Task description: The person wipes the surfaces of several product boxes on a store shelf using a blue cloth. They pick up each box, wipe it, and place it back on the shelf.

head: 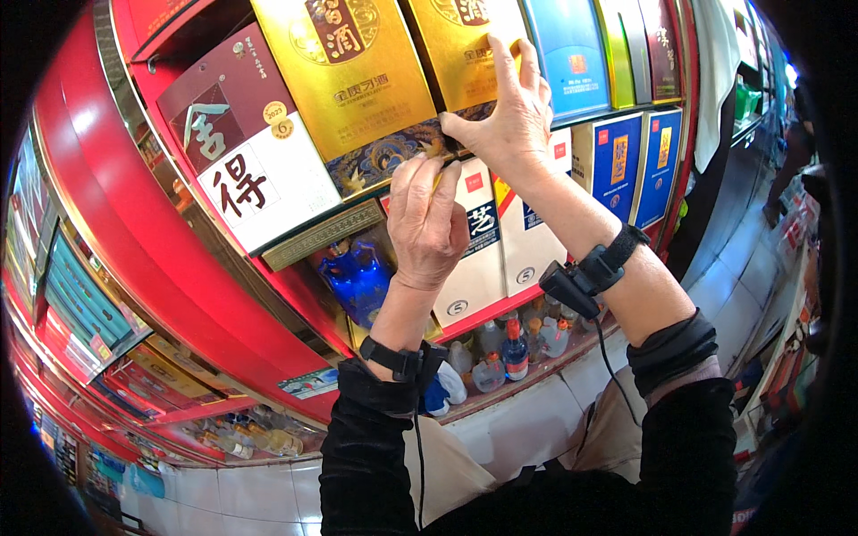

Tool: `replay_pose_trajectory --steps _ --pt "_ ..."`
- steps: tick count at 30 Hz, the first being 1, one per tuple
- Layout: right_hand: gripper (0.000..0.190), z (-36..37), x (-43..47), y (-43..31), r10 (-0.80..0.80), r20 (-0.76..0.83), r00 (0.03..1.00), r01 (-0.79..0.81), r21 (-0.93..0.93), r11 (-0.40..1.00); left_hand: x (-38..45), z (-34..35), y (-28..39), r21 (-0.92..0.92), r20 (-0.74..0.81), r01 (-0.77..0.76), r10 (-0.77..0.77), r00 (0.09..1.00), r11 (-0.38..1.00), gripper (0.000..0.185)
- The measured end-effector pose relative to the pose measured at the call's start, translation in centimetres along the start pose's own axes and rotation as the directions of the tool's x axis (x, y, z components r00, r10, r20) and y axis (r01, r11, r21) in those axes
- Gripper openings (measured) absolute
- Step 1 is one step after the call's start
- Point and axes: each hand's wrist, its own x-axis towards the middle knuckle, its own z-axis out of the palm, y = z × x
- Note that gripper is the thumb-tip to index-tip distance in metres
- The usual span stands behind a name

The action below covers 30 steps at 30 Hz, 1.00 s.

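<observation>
My right hand [515, 124] rests with spread fingers against the front of a gold liquor box [462, 70] on the upper shelf. Its thumb reaches the lower left corner of that box. Lower and to the left, my left hand [429, 231] is raised with curled fingers at the shelf edge, near the bottom of a second gold liquor box [355, 74]. Something yellow shows between those fingers, but whether they hold it is unclear. Behind this hand stand cream liquor boxes [469, 288] on the shelf below, partly covered by my hands and forearms.
A maroon and white box [281, 181] stands left of the gold ones, a light blue box [570, 60] to the right. Lower down are a blue glazed bottle [358, 275], dark blue boxes [613, 161] and several small bottles [515, 355]. Cables hang from both wrist straps.
</observation>
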Motion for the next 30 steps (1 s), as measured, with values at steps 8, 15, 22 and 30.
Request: replay_pose_trajectory --steps 8,15,22,30 --pt "0.107 -0.2 0.1 0.2 -0.021 -0.009 1.000 0.021 0.007 1.000 -0.1 -0.6 -0.3 -0.014 0.057 0.002 -0.001 0.998 1.000 0.044" --pt "0.106 -0.4 -0.2 0.3 -0.045 -0.017 0.999 0.044 -0.044 0.998 -0.4 -0.8 -0.8 -0.017 0.079 -0.016 0.018 0.997 1.000 0.047" --pt "0.091 -2.2 0.2 -0.8 -0.085 0.004 0.996 0.085 0.077 0.993 -0.6 -1.0 -1.4 -0.014 0.109 -0.030 0.031 0.994 0.999 0.048" --pt "0.101 -1.2 -0.6 0.7 -0.093 -0.041 0.995 0.093 -0.003 0.996 0.0 -0.9 -0.6 -0.031 0.097 0.019 -0.016 0.995 0.999 0.042"
